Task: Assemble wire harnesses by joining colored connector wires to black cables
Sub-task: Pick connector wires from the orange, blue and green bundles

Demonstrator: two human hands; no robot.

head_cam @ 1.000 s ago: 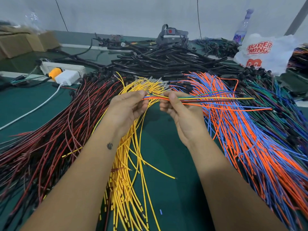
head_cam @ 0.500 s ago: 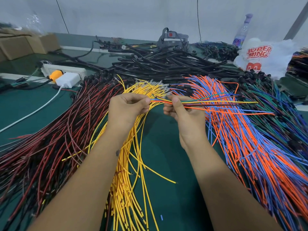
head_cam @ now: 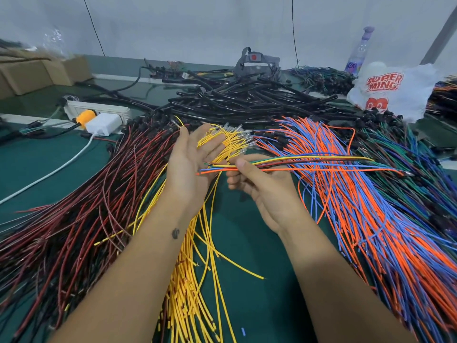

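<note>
**Left hand lets go of the bundle**

Going left to right: my left hand (head_cam: pixel 190 164) has opened flat at frame centre, palm up, its grip released; half a second ago it pinched the wire ends. My right hand (head_cam: pixel 257 180) alone pinches the mixed colored bundle (head_cam: pixel 309 163), which trails right above the worktop (head_cam: pixel 247 243). I judge the set gathered; black cables (head_cam: pixel 247 100) wait upper centre.

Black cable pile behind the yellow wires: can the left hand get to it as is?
Probably yes. The left hand is open and holds nothing, and the black cable pile lies beyond it with only loose yellow wires between.
</note>
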